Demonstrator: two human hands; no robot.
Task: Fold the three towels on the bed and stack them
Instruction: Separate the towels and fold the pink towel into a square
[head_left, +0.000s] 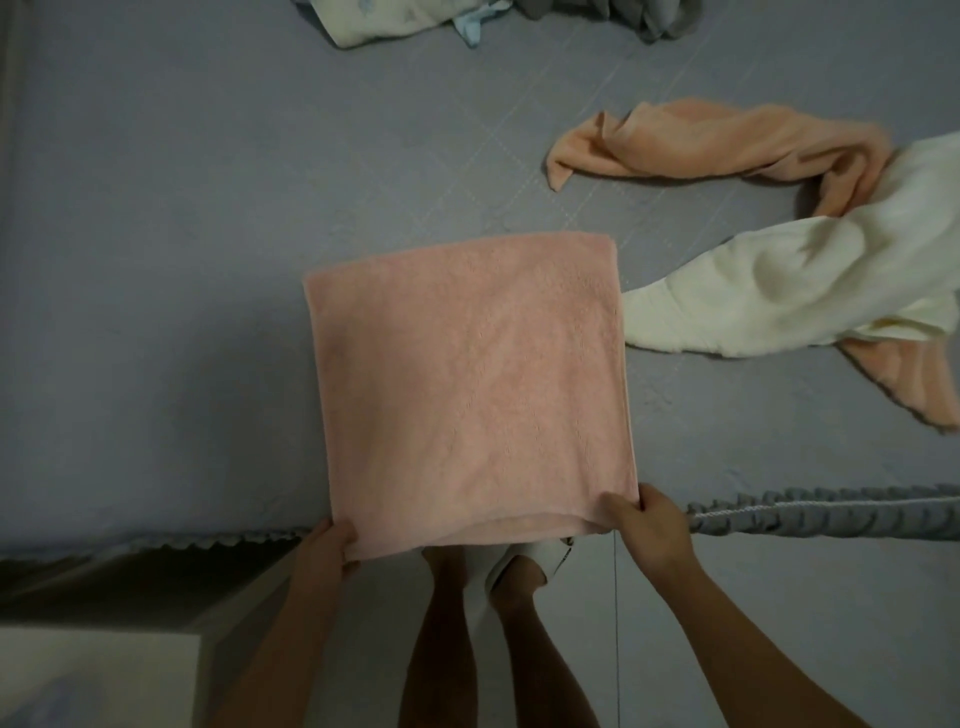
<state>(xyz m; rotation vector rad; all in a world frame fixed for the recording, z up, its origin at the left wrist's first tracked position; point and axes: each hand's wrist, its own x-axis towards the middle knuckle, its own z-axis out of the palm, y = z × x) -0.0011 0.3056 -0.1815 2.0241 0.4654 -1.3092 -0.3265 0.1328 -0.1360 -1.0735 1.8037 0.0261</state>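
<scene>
A grey quilted bed (218, 270) carries a folded pink towel (457, 384) at its near edge. To the right, a crumpled cream towel (810, 280) overlaps a peach towel (727, 145). The left hand (330, 545) and the right hand (652, 525) pinch the pink towel's near corners.

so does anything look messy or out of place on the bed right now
Yes: the orange terry towel and cream towel lie crumpled and overlapping at right, unfolded. The pink terry towel lies flat, its near edge overhanging the grey bed.
</scene>
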